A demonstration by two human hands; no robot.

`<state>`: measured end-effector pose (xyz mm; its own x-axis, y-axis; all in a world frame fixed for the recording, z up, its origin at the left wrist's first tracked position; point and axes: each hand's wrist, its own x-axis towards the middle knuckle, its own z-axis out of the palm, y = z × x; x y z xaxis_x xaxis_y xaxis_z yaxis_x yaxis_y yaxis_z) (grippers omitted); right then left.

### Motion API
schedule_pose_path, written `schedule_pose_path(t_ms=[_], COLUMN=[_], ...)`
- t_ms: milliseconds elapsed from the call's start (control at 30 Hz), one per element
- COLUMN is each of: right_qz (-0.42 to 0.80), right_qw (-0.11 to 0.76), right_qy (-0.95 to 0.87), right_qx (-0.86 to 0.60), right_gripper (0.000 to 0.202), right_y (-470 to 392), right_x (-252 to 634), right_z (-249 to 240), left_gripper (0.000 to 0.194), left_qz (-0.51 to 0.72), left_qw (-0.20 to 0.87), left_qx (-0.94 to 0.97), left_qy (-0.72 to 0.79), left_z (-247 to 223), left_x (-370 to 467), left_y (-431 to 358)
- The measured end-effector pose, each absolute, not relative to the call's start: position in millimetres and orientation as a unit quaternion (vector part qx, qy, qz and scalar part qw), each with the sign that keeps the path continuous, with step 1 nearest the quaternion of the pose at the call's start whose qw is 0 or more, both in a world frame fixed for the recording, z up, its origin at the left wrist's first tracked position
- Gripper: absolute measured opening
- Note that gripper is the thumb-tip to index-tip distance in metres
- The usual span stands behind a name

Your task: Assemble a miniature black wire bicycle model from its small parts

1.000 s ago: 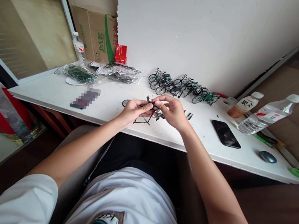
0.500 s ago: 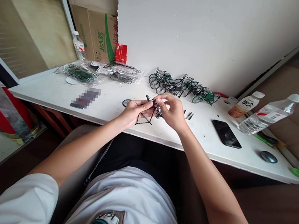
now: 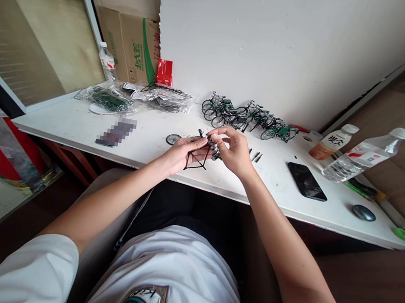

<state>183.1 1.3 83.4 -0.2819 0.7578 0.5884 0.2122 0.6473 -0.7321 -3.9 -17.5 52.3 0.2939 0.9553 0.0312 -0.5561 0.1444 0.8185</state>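
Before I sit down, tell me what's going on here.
A person's left hand holds a thin black frame, shaped like a model bicycle's, above the white tabletop. The right hand has its fingertips at the frame's upper end; any separate part there is too small to tell. A small black spoked wheel lies beside the left hand, and small green-and-black model bicycles stand near the white wall.

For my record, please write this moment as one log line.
Left hand: holds black frame; right hand: at frame's far end; nearby: wheel; behind: model bicycles
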Motion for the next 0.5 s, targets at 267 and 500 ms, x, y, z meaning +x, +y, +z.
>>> schedule_pose_path(t_ms=[267,500], right_qz=[0.28,0.272], right_qw=[0.505,0.501], right_qy=[-0.751,-0.756], right_qx=[-0.319,-0.323], right_gripper=[0.048,0.05], right_y=[2.8,3.5], right_x=[183.1,184.2], right_z=[82.7,82.9], left_gripper=[0.024,0.022], left_qz=[0.541,0.538], left_qw=[0.713,0.713], left_qx=[0.358,0.357], left_qy=[0.267,0.273], left_z=[54.8,55.0], left_x=[-3.0,-3.9], left_y=[-19.2,-19.2])
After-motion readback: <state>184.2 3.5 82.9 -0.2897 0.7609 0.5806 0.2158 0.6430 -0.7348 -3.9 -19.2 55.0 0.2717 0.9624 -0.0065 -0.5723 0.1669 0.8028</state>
